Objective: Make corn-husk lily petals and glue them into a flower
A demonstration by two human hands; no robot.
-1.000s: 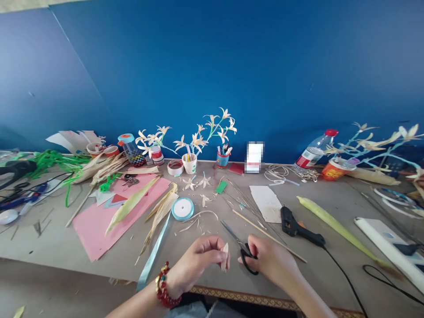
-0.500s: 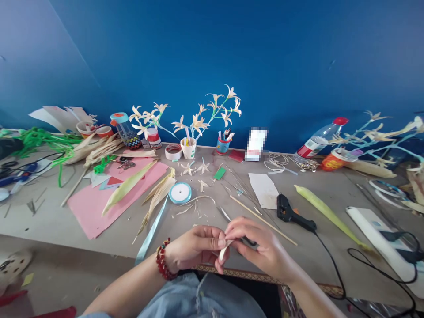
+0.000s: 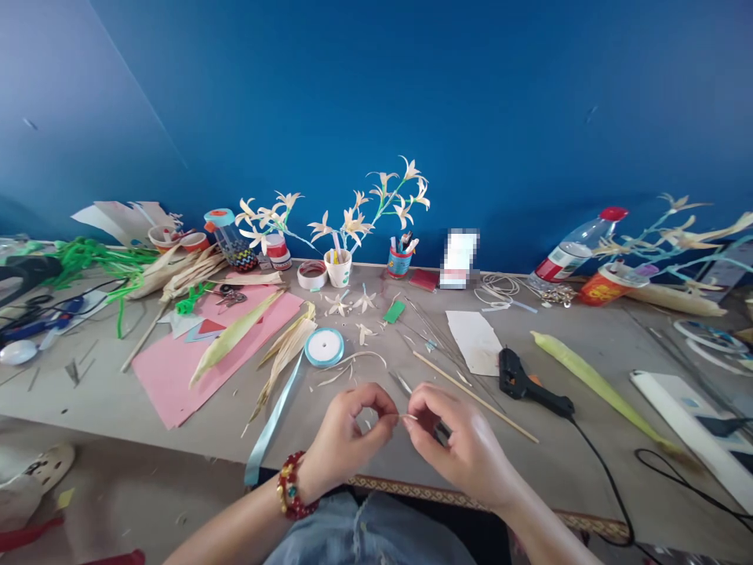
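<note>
Between my two hands a thin pale strip of corn husk (image 3: 402,417) is stretched, seen nearly edge-on. My left hand (image 3: 353,431) pinches one end with thumb and forefinger, a red bead bracelet (image 3: 292,486) at its wrist. The other end sits in the pinched fingertips of my right hand (image 3: 456,439). Scissors (image 3: 401,383) lie on the table, partly hidden behind the right hand. Just beyond the hands are curled husk trimmings (image 3: 353,362) and loose husk flowers (image 3: 365,333).
A blue ribbon spool (image 3: 324,348) and pink paper (image 3: 161,377) lie to the left. On the right are a wooden stick (image 3: 474,396), a black glue gun (image 3: 532,384) with its cord, a green husk (image 3: 594,384) and a white power strip (image 3: 694,439). Paper cup (image 3: 338,271) holds flower stems behind.
My hands have drawn slightly apart, and the husk strip has turned from hanging down at a slant to lying level between the fingertips. The view has shifted slightly.
</note>
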